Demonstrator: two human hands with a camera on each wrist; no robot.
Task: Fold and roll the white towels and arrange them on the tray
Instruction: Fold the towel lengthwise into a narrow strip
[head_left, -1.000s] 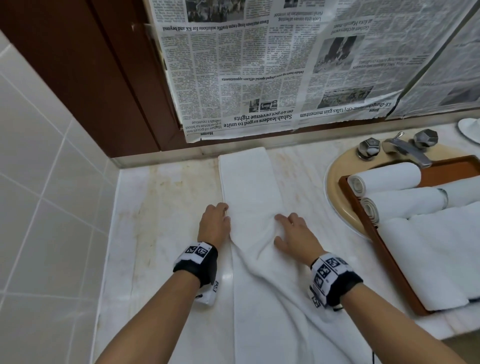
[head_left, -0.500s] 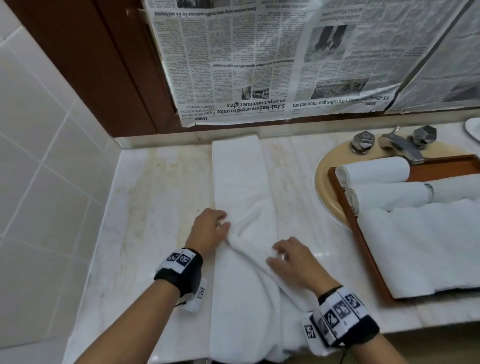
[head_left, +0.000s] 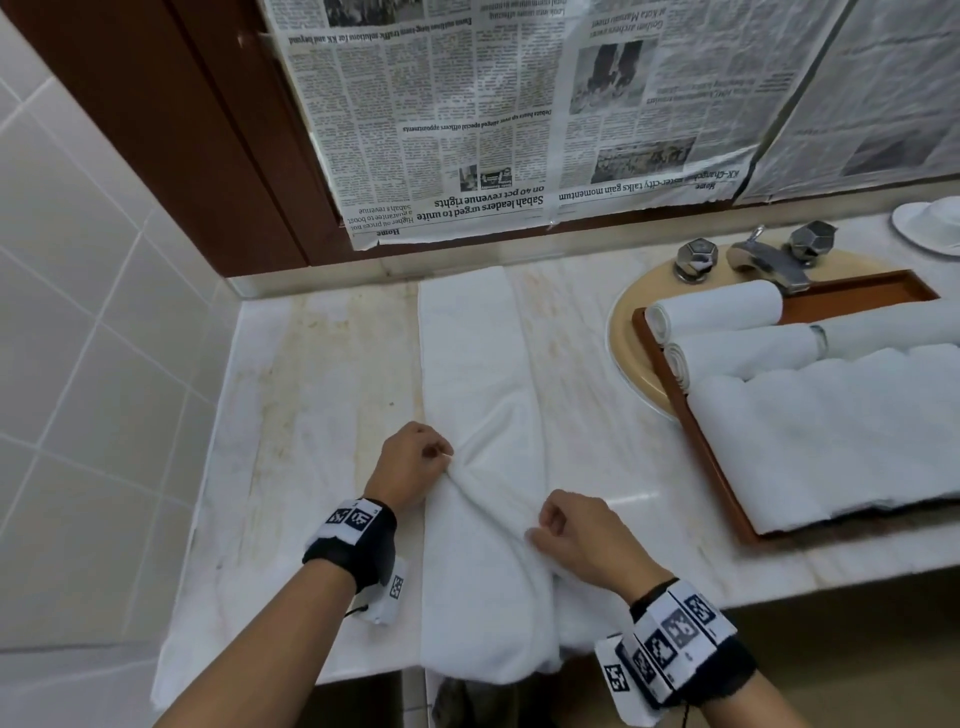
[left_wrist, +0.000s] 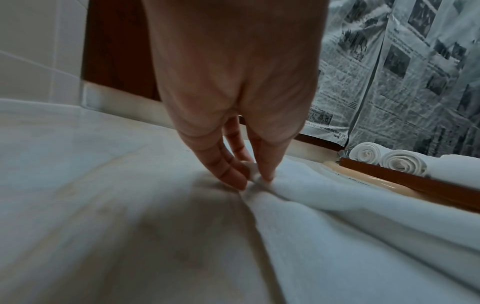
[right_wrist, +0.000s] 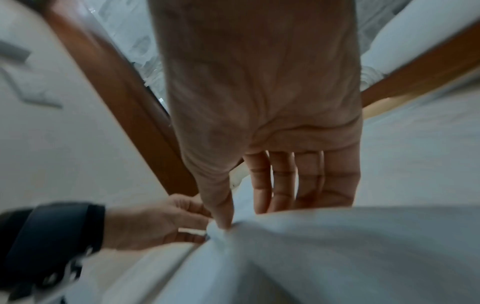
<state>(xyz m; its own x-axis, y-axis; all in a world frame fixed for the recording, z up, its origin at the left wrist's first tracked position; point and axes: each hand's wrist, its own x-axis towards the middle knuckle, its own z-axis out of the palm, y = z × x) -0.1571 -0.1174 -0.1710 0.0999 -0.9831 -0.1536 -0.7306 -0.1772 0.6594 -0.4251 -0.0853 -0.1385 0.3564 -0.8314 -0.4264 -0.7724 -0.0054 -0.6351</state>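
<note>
Behind the marble counter (head_left: 322, 395), upside-down newspaper (head_left: 467, 130) reads "Sabah leaders urged to unite on 40 pct revenue rights". Bare counter lies open left of the long white towel (head_left: 467, 353), whose near end hangs over the front edge. Left hand (head_left: 410, 470) pinches the towel's left edge between thumb and fingers; right hand (head_left: 576, 535) pinches a raised fold nearer the front. Rolled towels (head_left: 722, 312) sit on the wooden tray (head_left: 722, 467) over the sink.

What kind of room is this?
Most likely a bathroom, perhaps a hotel's: a sink with a metal tap set in a marble counter, and tiled wall.
</note>
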